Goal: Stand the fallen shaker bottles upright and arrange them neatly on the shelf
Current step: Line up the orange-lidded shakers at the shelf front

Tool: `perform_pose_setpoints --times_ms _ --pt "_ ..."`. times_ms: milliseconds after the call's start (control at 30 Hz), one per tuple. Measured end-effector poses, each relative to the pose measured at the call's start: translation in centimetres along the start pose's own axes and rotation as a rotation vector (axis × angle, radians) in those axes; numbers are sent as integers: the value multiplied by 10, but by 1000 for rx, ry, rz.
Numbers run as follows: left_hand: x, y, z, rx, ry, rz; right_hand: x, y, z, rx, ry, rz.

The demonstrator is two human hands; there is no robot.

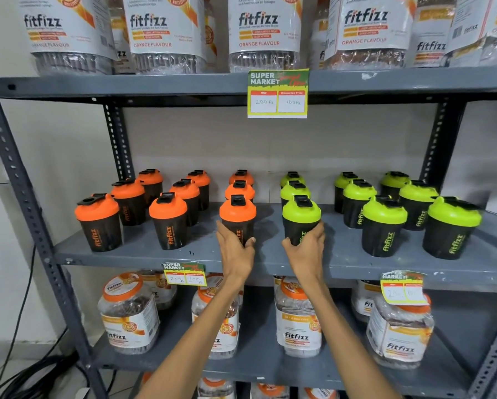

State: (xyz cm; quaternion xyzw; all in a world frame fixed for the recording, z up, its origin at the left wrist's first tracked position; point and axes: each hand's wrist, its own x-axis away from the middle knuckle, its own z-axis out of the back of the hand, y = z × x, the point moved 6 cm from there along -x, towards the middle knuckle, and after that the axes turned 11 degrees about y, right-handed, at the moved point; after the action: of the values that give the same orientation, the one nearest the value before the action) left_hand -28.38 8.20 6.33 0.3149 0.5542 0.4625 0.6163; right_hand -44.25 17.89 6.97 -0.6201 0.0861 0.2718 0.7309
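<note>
Black shaker bottles stand upright on the grey middle shelf (pixel 143 259), in rows running front to back. Those on the left have orange lids, those on the right green lids. My left hand (pixel 235 251) grips the front orange-lidded shaker (pixel 238 216) of the middle row, low on its body. My right hand (pixel 306 251) grips the front green-lidded shaker (pixel 301 217) beside it the same way. Both bottles stand upright on the shelf near its front edge. No fallen bottle is in view.
Large Fitfizz jars (pixel 264 30) fill the shelf above, and more Fitfizz jars (pixel 297 321) the shelf below. Price tags (pixel 277 95) hang from the shelf edges. Perforated grey uprights (pixel 25 203) frame the rack. Black cables (pixel 25 378) lie on the floor at lower left.
</note>
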Motion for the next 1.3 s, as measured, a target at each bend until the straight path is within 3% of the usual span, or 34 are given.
perform_pose_setpoints --times_ms 233,433,567,700,1033,1300 --pt "1 -7 1 5 -2 -7 14 6 10 -49 -23 4" --pt "31 -18 50 39 144 -226 71 0 32 -201 163 258" --pt "27 -28 103 42 274 -340 114 -29 7 -263 49 325" --pt "-4 -45 153 37 409 -312 145 -71 -37 -285 -4 366" --pt "-110 -96 240 -157 527 -94 169 -132 -175 -68 -131 131" --pt "-157 -125 258 -85 351 4 162 -141 -221 39 -104 -15"
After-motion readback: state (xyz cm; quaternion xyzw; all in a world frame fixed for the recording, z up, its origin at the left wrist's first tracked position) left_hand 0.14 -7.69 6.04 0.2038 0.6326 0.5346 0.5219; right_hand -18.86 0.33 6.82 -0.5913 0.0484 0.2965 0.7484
